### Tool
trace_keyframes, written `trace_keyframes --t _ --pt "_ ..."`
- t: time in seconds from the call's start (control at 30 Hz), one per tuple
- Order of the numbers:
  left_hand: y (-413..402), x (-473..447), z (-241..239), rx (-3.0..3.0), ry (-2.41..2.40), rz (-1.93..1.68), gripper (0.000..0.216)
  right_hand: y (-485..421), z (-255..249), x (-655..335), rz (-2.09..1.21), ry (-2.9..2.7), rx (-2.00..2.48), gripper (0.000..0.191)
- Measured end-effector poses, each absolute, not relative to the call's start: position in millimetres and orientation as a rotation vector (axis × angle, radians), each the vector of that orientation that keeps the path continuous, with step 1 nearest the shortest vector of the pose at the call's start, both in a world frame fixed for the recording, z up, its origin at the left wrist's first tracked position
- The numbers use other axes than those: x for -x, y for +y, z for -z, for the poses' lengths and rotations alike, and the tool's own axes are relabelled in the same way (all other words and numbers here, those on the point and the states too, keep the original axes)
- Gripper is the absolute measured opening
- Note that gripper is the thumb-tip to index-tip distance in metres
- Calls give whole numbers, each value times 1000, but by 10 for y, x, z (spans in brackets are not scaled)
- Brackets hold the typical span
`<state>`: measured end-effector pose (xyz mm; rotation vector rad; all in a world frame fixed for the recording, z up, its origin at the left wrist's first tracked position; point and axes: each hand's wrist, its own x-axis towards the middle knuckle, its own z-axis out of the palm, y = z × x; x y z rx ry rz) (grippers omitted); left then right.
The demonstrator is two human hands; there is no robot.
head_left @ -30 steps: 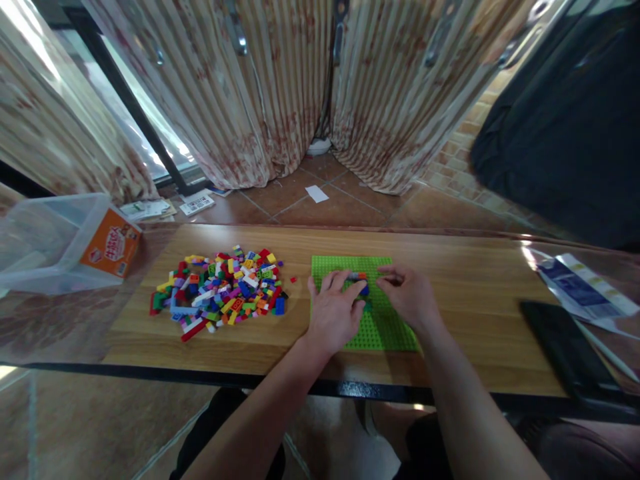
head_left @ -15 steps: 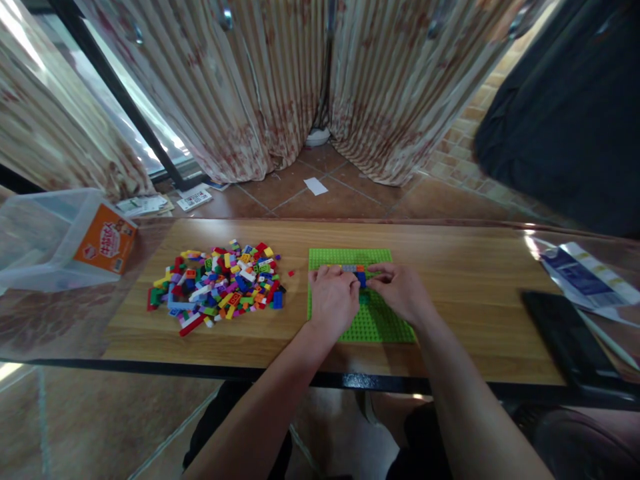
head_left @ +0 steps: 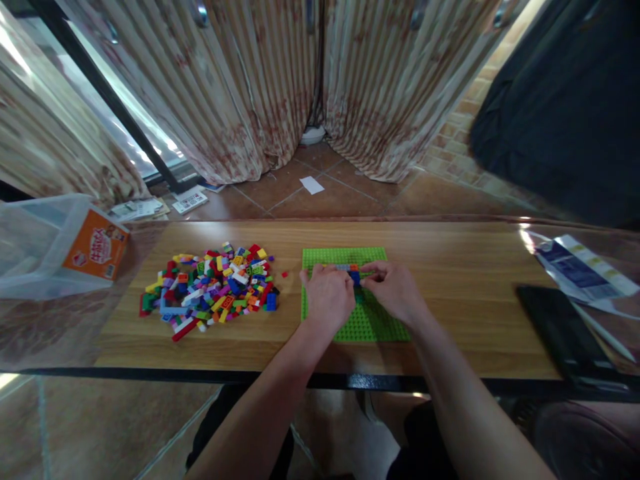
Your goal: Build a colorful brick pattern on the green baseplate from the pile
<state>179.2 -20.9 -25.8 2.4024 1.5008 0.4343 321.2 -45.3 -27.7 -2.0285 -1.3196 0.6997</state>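
Note:
A green studded baseplate (head_left: 373, 327) lies on the wooden table in front of me. A small build of orange, blue and grey bricks (head_left: 353, 272) stands on its far half. My left hand (head_left: 327, 297) rests on the plate with its fingers curled against the left side of the build. My right hand (head_left: 394, 290) is closed in a pinch on the build's right side. The fingertips of both hands meet at the bricks and hide most of them.
A heap of loose coloured bricks (head_left: 210, 287) lies to the left of the plate, with one red stud (head_left: 285, 274) apart. A clear plastic box with an orange label (head_left: 60, 247) stands far left. A dark phone (head_left: 563, 333) and papers (head_left: 580, 270) lie at the right.
My left hand has curled from lying flat and closed in on the build. Both hands have come together at the bricks. The view has shifted slightly.

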Motion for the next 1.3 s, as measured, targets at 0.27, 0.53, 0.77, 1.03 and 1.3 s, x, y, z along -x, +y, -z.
trace_keyframes --t 0.27,0.53,0.77,1.03,1.3 --pt "-200 -1808 215 -2389 1507 -396 27 -449 295 -3211 -697 -1333 2033 26" --pt "-210 -1843 206 -2365 1554 -379 26 -450 289 -3191 -679 -1345 2022 24" --pt "-224 -1852 225 -2354 1565 -393 24 -445 291 -3172 -684 -1347 2037 24" --pt "-249 -1823 256 -2357 1529 -434 27 -462 324 -3196 -715 -1324 2013 22" --pt "-111 -1617 166 -2184 1487 -674 22 -445 379 -3290 -653 -1202 1963 20"
